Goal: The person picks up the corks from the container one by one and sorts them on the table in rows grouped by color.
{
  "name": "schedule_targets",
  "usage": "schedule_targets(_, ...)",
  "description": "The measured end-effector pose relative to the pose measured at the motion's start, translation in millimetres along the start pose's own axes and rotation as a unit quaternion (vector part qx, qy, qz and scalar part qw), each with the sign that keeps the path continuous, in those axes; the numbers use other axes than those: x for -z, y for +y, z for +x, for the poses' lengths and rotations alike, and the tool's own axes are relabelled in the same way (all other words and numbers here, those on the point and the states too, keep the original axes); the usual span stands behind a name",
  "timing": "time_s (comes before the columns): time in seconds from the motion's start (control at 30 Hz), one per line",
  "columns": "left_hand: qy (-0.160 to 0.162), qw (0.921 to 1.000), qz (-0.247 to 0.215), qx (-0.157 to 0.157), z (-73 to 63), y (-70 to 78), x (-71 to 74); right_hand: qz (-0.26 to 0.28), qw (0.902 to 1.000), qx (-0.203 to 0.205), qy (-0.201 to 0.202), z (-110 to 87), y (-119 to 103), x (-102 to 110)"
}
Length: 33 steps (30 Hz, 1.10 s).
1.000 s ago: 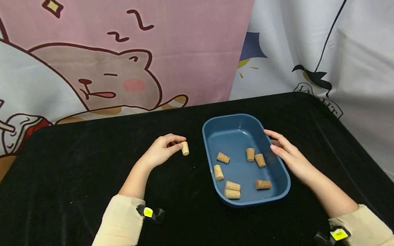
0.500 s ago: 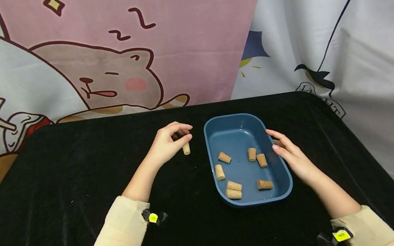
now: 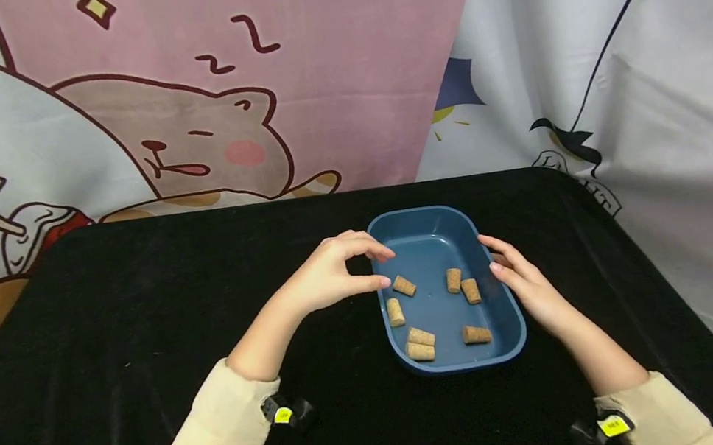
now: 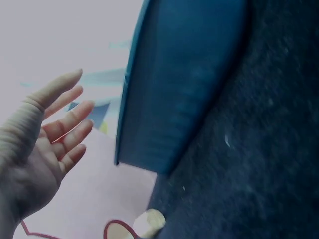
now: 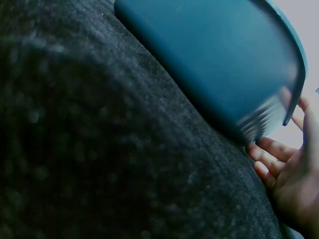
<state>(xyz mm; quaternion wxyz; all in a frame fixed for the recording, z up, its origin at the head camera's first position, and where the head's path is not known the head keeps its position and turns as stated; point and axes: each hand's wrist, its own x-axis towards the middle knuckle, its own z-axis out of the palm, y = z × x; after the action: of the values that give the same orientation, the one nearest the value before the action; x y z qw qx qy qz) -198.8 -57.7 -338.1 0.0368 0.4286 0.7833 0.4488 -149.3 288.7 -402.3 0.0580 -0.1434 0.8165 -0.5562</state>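
Observation:
A blue rectangular bin (image 3: 439,221) stands on the black cloth. Inside it lie several corks, among them a brown cork (image 3: 476,334) and a paler cork (image 3: 395,312). My left hand (image 3: 336,273), thumb and fingers spread apart and holding nothing, reaches to the bin's left rim. In the left wrist view that hand (image 4: 45,139) is beside the bin wall (image 4: 169,94), and a pale cork (image 4: 149,222) stands on the cloth; in the head view my hand hides it. My right hand (image 3: 527,283) rests relaxed fingers against the bin's right side, also seen in the right wrist view.
Black cloth (image 3: 141,316) covers the table. Behind its far edge hangs a printed curtain (image 3: 344,68) with a cartoon animal. A dark wrist camera (image 3: 286,413) is strapped to each sleeve.
My left hand let go of the pale cork it had held left of the bin, then moved right to the bin's left rim with its fingers parted. The right hand stayed at the bin.

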Motion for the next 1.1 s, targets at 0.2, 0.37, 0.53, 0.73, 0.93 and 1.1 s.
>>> schedule_targets(0.2, -0.092, 0.9954, -0.004, -0.026, 10.2, 7.2, -3.0, 0.017, 0.9998, 0.008, -0.008, 1.0, 0, -3)
schedule_targets(0.37, -0.191, 0.9813, -0.018, -0.009, 25.9, 11.1, -11.9, 0.014, 0.9998, 0.013, -0.007, 0.8, 1, -2)
schedule_targets(0.53, -0.286, 0.9577, -0.015, 0.03, 40.4, 12.4, -23.1, 0.011, 0.9999, 0.012, -0.004, 0.5, 0, -3)
schedule_targets(0.73, -0.355, 0.9331, -0.002, 0.057, 53.5, 17.6, -33.1, 0.008, 0.9999, 0.008, -0.001, -0.5, -1, -2)
schedule_targets(0.93, -0.394, 0.915, 0.007, 0.088, 60.5, 20.0, -45.1, 0.003, 0.9999, 0.01, -0.001, -1.5, 0, -1)
schedule_targets(1.1, -0.416, 0.9024, 0.026, 0.108, 61.1, 19.3, -52.5, 0.011, 0.9998, 0.017, -0.003, 0.4, 1, -1)
